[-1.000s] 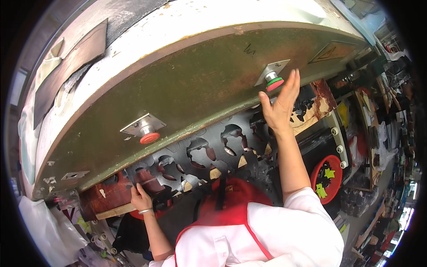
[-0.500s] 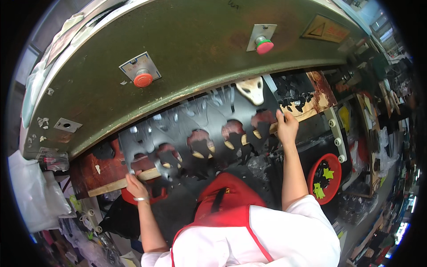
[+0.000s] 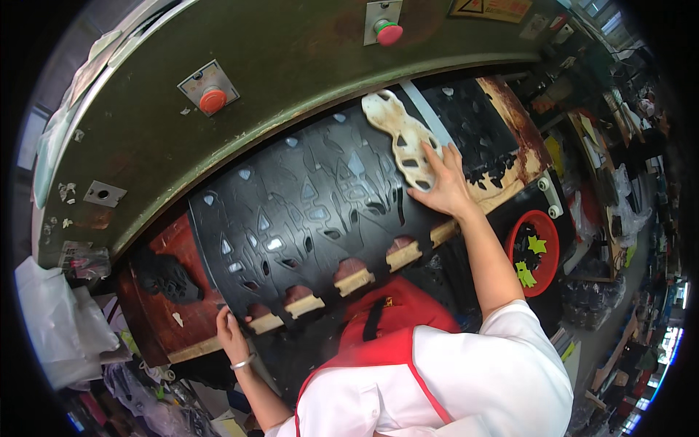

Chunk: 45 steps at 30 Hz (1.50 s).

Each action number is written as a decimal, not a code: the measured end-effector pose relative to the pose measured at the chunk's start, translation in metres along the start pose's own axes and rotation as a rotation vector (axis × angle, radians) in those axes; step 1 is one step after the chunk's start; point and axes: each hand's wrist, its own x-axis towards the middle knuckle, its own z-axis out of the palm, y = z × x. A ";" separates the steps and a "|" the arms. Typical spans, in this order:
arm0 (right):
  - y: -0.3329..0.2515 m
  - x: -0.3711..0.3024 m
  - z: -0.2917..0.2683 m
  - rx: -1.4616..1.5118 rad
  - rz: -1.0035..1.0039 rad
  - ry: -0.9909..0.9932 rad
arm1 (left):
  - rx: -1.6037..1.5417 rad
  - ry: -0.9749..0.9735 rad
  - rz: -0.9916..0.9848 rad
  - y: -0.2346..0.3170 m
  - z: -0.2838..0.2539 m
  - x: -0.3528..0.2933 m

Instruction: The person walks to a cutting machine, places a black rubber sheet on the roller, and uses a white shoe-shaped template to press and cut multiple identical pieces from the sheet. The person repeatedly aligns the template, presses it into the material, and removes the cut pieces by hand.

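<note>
A black sheet (image 3: 291, 182) with many cut-outs covers most of the wooden board. On its right part lies a cream, sole-shaped cutting die (image 3: 389, 113) with several holes. My right hand (image 3: 445, 186) grips the near end of this die, thumb on its near side and fingers across its top. At the sheet's front left corner, my left hand (image 3: 231, 339) has its fingers closed on the edge; the fingertips show only in part.
Across the far side stands a green machine beam (image 3: 291, 80) with a red button (image 3: 212, 100) and a pink-red one (image 3: 388, 33). Dark cut pieces (image 3: 171, 277) lie on the board's left. A red basin (image 3: 555, 251) with black and yellow-green scraps stands at right.
The sheet now lies flatter and farther under view, its near edge lower. My right hand has let go of its edge and taken the die, which shows whole. The left hand remains at the corner.
</note>
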 end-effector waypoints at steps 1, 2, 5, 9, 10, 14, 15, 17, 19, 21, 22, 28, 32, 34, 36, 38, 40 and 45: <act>0.002 -0.006 -0.001 0.065 -0.035 0.032 | 0.027 0.080 0.035 -0.001 -0.002 -0.009; 0.006 -0.012 -0.003 0.118 -0.016 0.038 | 0.070 0.170 0.017 0.000 -0.002 -0.015; 0.015 -0.033 -0.015 0.287 -0.011 0.031 | 0.053 0.384 0.070 0.024 0.009 -0.027; 0.031 -0.045 -0.053 0.942 0.282 -0.134 | 0.044 0.250 0.277 0.103 0.090 -0.020; 0.036 -0.048 -0.065 1.205 0.387 -0.195 | 0.037 0.173 0.323 0.126 0.126 -0.025; 0.055 -0.054 -0.093 1.553 0.586 -0.266 | 0.158 -0.467 0.922 0.206 0.267 -0.058; 0.059 -0.059 -0.097 1.601 0.592 -0.270 | 0.145 -0.631 1.150 0.218 0.297 -0.064; 0.066 -0.065 -0.098 1.692 0.647 -0.242 | 0.157 -0.644 1.273 0.233 0.334 -0.091; 0.071 -0.069 -0.094 1.784 0.687 -0.205 | 0.222 -0.505 1.378 0.239 0.355 -0.098; 0.076 -0.073 -0.090 1.816 0.681 -0.222 | 0.291 -0.468 1.433 0.238 0.370 -0.100; 0.077 -0.075 -0.087 1.831 0.673 -0.239 | 0.307 -0.486 1.431 0.235 0.373 -0.098; 0.103 -0.095 -0.079 1.661 0.476 0.066 | 0.165 -0.706 1.257 0.197 0.356 -0.101; 0.142 -0.115 -0.080 0.775 0.467 0.279 | 0.185 -0.614 0.763 0.172 0.345 -0.108; 0.158 -0.124 -0.087 0.052 0.462 0.139 | 0.096 -0.594 0.241 0.167 0.349 -0.106; 0.157 -0.130 -0.089 -0.125 0.300 0.223 | -0.391 -0.621 -0.035 0.167 0.356 -0.099; 0.140 -0.132 -0.085 -0.066 0.158 0.370 | -0.563 -0.653 -0.198 0.170 0.360 -0.091; 0.106 -0.134 -0.071 0.610 0.193 0.230 | -0.656 -0.692 -0.264 0.172 0.362 -0.088; 0.045 -0.131 -0.024 0.885 0.262 -0.236 | -0.351 -0.699 -0.147 0.181 0.366 -0.094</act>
